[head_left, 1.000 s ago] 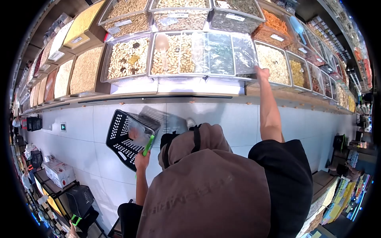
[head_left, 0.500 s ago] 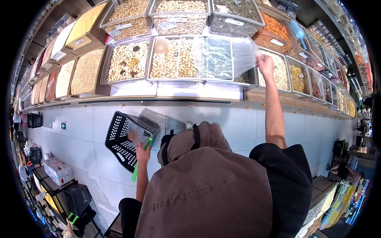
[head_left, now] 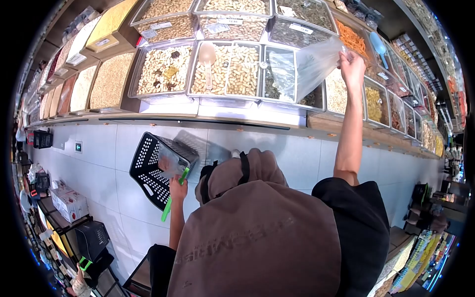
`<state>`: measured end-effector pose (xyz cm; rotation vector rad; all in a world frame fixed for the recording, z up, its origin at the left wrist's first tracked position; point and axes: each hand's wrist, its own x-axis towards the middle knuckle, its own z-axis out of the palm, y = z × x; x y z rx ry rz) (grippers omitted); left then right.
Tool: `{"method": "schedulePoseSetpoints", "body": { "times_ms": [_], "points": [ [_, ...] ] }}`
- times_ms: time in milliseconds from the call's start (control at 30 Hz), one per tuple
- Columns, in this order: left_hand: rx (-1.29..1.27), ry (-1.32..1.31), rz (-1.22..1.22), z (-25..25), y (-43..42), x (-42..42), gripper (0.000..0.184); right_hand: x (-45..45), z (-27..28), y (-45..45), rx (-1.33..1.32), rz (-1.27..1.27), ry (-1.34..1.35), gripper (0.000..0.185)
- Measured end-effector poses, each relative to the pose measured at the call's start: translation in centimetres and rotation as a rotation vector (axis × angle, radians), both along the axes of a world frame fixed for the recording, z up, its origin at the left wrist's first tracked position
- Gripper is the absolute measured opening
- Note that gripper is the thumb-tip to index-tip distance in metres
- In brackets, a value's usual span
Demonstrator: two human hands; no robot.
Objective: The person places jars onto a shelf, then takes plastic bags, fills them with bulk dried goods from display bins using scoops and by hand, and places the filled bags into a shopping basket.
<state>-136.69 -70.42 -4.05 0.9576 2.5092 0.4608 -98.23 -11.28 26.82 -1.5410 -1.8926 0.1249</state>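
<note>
My right hand is closed on one end of a clear plastic bag, which stretches to the left over a bin of dark dried leaves. Down at the left, my left hand grips the green handle of a black shopping basket. A clear bag with something reddish inside shows at the basket; its contents are hard to make out. Beside the dried leaves stands a bin of peanuts, with a beige scoop on its lid.
Bins of grain, more peanuts and orange dried strips line the shelf. A blue scoop rests at the right. Behind me, at lower left, are a white carton and another person's hand.
My right hand has moved right and slightly up, drawing the plastic bag off the peanut bin. My left hand stays on the basket handle.
</note>
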Motion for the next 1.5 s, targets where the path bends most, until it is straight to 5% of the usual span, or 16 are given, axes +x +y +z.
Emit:
{"method": "schedulePoseSetpoints", "body": {
  "times_ms": [600, 800, 867, 1033, 1100, 1200, 1267, 1333, 1467, 1500],
  "points": [
    [0.367, -0.253, -0.212, 10.0, 15.4, 6.3, 0.031, -4.0, 11.1, -9.7, 0.109, 0.008, -0.120, 0.026],
    [0.359, -0.783, -0.231, 13.8, 21.6, 10.3, 0.033, -4.2, 15.3, -13.6, 0.425, 0.208, 0.344, 0.018],
    [0.387, -1.209, -0.186, 14.5, 23.7, 11.4, 0.037, -4.1, 16.5, -14.4, 0.581, 0.385, 0.485, 0.015],
    [0.411, -1.707, -0.183, 19.6, 29.1, 14.6, 0.067, -3.4, 17.7, -17.5, 0.636, 0.542, 0.921, 0.014],
    [0.357, -2.018, -0.199, 21.3, 30.8, 15.8, 0.079, -2.0, 17.5, -17.8, 0.613, 0.579, 0.977, 0.015],
    [0.312, -2.110, 0.038, 21.4, 32.3, 18.1, 0.088, -0.7, 17.8, -19.3, 0.598, 0.469, 0.956, 0.019],
    [0.295, -2.154, -0.108, 21.7, 31.8, 18.5, 0.093, 1.1, 17.6, -19.7, 0.557, 0.323, 0.782, 0.022],
    [0.367, -2.345, -0.016, 22.1, 31.1, 19.1, 0.073, 2.2, 17.4, -20.1, 0.474, 0.259, 0.777, 0.024],
    [0.602, -2.314, -0.119, 19.5, 31.3, 17.4, 0.042, 1.8, 16.3, -19.9, 0.327, 0.120, 0.854, 0.022],
    [0.655, -2.291, 0.013, 19.1, 31.3, 16.6, 0.031, 2.6, 15.4, -19.0, 0.301, 0.243, 0.923, 0.021]
  ]
}}
